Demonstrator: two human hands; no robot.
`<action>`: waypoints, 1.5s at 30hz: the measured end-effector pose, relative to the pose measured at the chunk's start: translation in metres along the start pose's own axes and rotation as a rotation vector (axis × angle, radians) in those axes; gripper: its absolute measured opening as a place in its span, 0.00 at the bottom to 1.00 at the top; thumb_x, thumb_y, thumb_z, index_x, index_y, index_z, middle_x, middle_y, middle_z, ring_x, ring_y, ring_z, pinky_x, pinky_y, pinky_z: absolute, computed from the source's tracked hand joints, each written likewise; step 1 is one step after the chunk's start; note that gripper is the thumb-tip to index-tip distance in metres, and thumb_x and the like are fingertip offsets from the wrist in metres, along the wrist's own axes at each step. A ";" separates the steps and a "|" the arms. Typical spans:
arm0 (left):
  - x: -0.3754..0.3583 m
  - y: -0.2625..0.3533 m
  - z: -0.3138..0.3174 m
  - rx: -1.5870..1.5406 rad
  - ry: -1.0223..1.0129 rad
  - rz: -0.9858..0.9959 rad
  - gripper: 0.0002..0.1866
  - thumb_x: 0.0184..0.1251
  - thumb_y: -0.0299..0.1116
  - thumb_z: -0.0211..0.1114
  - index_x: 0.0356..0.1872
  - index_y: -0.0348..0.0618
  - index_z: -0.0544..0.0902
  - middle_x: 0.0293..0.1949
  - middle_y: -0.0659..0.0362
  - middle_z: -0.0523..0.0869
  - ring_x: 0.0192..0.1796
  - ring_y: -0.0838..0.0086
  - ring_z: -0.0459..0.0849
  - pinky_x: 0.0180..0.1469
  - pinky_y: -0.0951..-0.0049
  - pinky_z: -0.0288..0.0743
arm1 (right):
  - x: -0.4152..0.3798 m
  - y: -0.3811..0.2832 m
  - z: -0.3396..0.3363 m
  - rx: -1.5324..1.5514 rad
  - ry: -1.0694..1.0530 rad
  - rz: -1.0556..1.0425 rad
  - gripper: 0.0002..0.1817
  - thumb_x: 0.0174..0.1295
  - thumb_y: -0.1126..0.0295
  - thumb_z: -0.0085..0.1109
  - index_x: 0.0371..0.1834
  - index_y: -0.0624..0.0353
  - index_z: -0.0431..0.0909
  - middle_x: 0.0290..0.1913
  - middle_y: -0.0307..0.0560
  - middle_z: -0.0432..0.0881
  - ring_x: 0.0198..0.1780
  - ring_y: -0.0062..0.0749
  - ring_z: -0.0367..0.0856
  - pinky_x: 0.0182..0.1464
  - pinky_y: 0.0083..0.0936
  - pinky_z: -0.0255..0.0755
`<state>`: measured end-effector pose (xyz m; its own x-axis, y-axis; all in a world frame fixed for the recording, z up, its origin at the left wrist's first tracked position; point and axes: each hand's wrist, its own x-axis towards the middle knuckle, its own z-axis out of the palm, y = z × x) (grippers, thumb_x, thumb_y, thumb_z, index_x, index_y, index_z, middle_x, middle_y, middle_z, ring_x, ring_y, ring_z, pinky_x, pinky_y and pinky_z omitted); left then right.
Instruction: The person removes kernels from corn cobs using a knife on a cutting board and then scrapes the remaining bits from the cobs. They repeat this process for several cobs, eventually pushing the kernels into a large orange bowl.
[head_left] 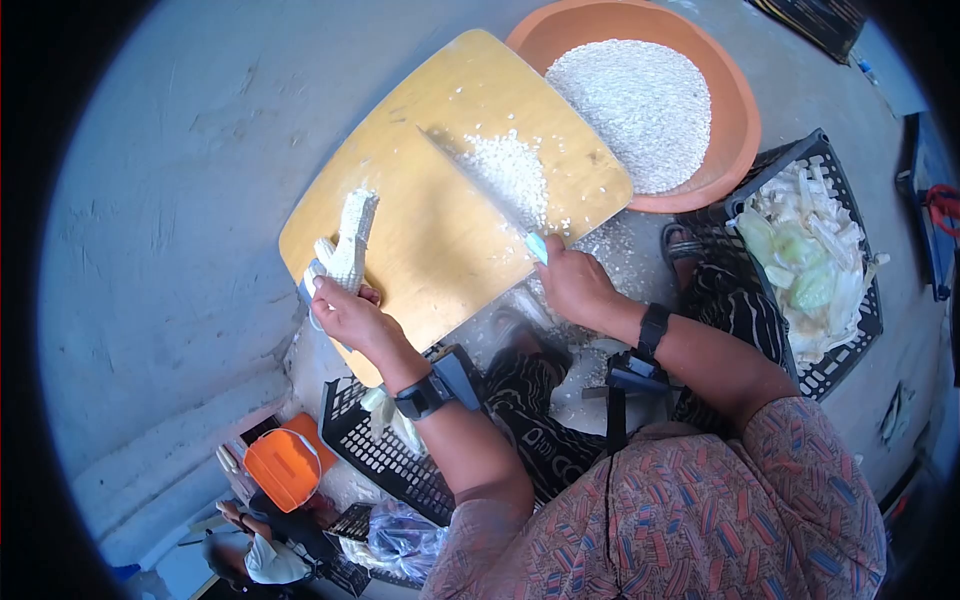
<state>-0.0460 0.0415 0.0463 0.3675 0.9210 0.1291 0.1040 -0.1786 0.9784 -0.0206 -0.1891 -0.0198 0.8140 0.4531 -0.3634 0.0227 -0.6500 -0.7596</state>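
My left hand (pixel 345 318) is closed around a white corn cob (pixel 354 235), which points up over the left side of a yellow board (pixel 400 180). Another small pale piece (pixel 324 250) shows beside the cob, partly hidden. In my right hand (pixel 578 288) is a knife (pixel 480 185) with a turquoise handle, gripped at the board's near right edge. Its long blade reaches across the board, beside a pile of cut white kernels (pixel 508 170). The two hands are well apart.
Behind the board, an orange basin (pixel 738 150) holds many white kernels. A black crate (pixel 868 300) of husks stands at right, another crate (pixel 345 415) at lower left. Nearby are an orange bucket (pixel 283 468) and another person (pixel 275 560). Kernels litter the floor.
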 end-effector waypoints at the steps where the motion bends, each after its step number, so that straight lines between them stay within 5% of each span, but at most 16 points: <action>1: -0.001 0.000 0.001 -0.002 -0.010 0.000 0.17 0.69 0.45 0.51 0.33 0.39 0.68 0.21 0.58 0.75 0.15 0.81 0.68 0.16 0.82 0.60 | 0.000 -0.004 0.000 -0.001 0.005 0.002 0.18 0.62 0.66 0.48 0.46 0.71 0.62 0.27 0.67 0.78 0.33 0.61 0.78 0.36 0.48 0.72; 10: -0.007 -0.001 0.013 -0.020 -0.028 0.016 0.17 0.69 0.45 0.51 0.33 0.39 0.71 0.20 0.60 0.75 0.14 0.82 0.67 0.14 0.83 0.58 | 0.005 -0.018 0.018 0.015 -0.169 -0.116 0.16 0.62 0.65 0.48 0.47 0.65 0.65 0.30 0.65 0.79 0.36 0.62 0.78 0.41 0.49 0.70; 15: -0.011 0.006 0.015 -0.026 -0.040 -0.004 0.16 0.69 0.44 0.51 0.34 0.39 0.70 0.23 0.58 0.77 0.16 0.82 0.68 0.16 0.83 0.60 | 0.007 -0.002 -0.006 -0.025 0.019 0.046 0.17 0.62 0.66 0.47 0.48 0.68 0.64 0.30 0.65 0.79 0.35 0.60 0.79 0.39 0.48 0.71; 20: -0.018 0.011 0.024 -0.045 -0.053 -0.032 0.16 0.70 0.43 0.51 0.35 0.38 0.70 0.26 0.56 0.77 0.18 0.81 0.69 0.18 0.83 0.62 | -0.017 0.020 -0.014 -0.113 0.014 -0.168 0.15 0.62 0.65 0.48 0.42 0.68 0.64 0.25 0.65 0.77 0.32 0.60 0.78 0.36 0.49 0.71; 23: -0.021 0.010 0.028 -0.051 -0.083 -0.001 0.15 0.70 0.42 0.51 0.35 0.38 0.70 0.26 0.57 0.77 0.17 0.81 0.69 0.17 0.83 0.62 | -0.029 0.033 -0.028 -0.196 -0.178 -0.248 0.14 0.61 0.65 0.50 0.41 0.66 0.65 0.24 0.64 0.77 0.31 0.60 0.78 0.35 0.48 0.71; 36: -0.036 0.014 0.037 -0.068 -0.137 0.001 0.13 0.69 0.40 0.53 0.34 0.39 0.70 0.22 0.58 0.76 0.15 0.82 0.67 0.16 0.83 0.60 | -0.008 0.083 -0.067 -0.289 0.232 -0.258 0.14 0.61 0.64 0.51 0.43 0.63 0.66 0.28 0.61 0.79 0.31 0.59 0.78 0.33 0.49 0.70; 45: -0.032 0.013 0.025 -0.093 -0.127 -0.008 0.14 0.69 0.41 0.54 0.34 0.39 0.70 0.24 0.57 0.77 0.16 0.82 0.67 0.16 0.83 0.60 | 0.023 0.072 -0.073 -0.301 0.412 0.040 0.15 0.61 0.63 0.51 0.43 0.65 0.68 0.25 0.62 0.78 0.30 0.57 0.78 0.34 0.47 0.70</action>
<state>-0.0337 0.0014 0.0509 0.4813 0.8702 0.1053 0.0237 -0.1330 0.9908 0.0418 -0.2698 -0.0434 0.9776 0.1854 -0.0997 0.1036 -0.8361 -0.5388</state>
